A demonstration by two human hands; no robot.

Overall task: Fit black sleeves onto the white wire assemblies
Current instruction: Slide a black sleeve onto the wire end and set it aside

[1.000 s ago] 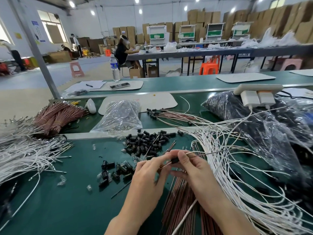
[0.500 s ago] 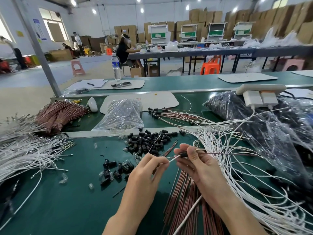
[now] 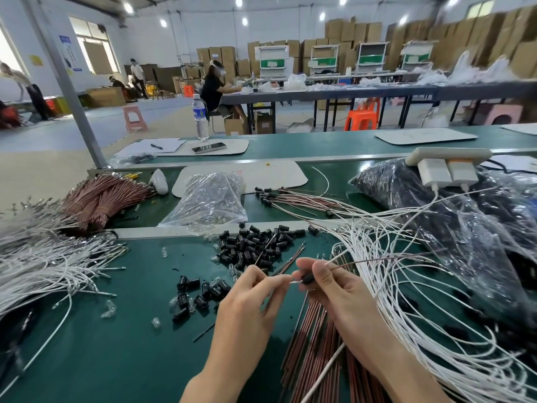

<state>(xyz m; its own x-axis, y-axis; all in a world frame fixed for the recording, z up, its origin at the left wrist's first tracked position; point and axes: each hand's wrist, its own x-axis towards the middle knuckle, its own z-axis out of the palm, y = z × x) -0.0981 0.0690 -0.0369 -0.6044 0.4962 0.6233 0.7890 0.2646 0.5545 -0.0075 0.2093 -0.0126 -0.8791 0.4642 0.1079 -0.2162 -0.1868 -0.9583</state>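
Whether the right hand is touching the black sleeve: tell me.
Touching. The head view shows the right hand pinching the sleeve between thumb and fingers, no gap; the left hand pinches the wire entering it.

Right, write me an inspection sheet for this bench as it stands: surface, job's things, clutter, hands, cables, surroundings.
surface: green bench mat, crowded with parts.
job's things: black sleeve at the tip of a white wire; loose sleeves piled beyond; white wire assemblies heaped left and right.
clutter: clear bag, copper-coloured wire bundles, small clear bits.
hands: left hand pinches the white wire; right hand pinches the black sleeve.
cables: power strip with two white plugs, by the dark bag.
surroundings: water bottle, stacked cardboard boxes, a seated person.
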